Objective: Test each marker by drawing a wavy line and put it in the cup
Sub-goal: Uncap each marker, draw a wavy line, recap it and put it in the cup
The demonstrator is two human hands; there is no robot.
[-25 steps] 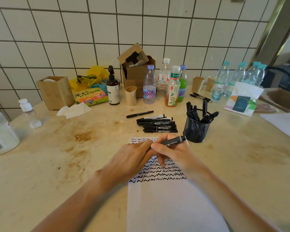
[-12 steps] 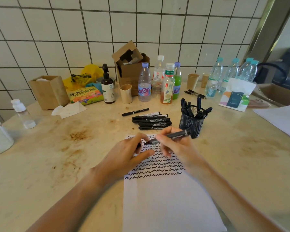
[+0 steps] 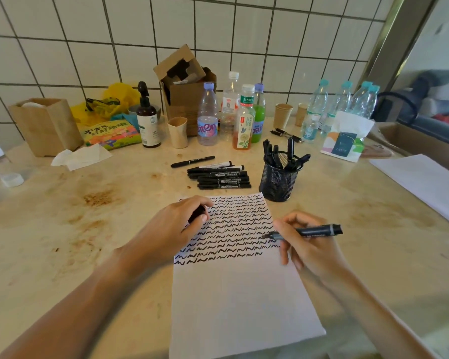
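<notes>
Fingers (image 3: 285, 230) pinching marker (image 3: 314, 232) at paper's (image 3: 244, 294) right edge, cap (image 3: 197, 213) held in left hand (image 3: 176, 229), cup (image 3: 279, 177) beyond; likely risks: tip running onto table (image 3: 373, 242), sheet sliding.

The sheet of paper (image 3: 239, 294) is white, its far half covered with rows of black wavy lines (image 3: 233, 229). The marker (image 3: 311, 231) over it is black with a grey band near each end. The loose markers (image 3: 221, 176) are black with white lettering, two showing white barrels. The mesh cup (image 3: 279, 181) is black wire. The bench (image 3: 88, 229) is pale cream, mottled with rusty brown stains. The wall (image 3: 218, 35) has white square tiles with dark grout. Near the bench's far edge stand a green bottle (image 3: 258, 115), an amber tea bottle (image 3: 244, 125) and a yellow bag (image 3: 119, 95).
</notes>
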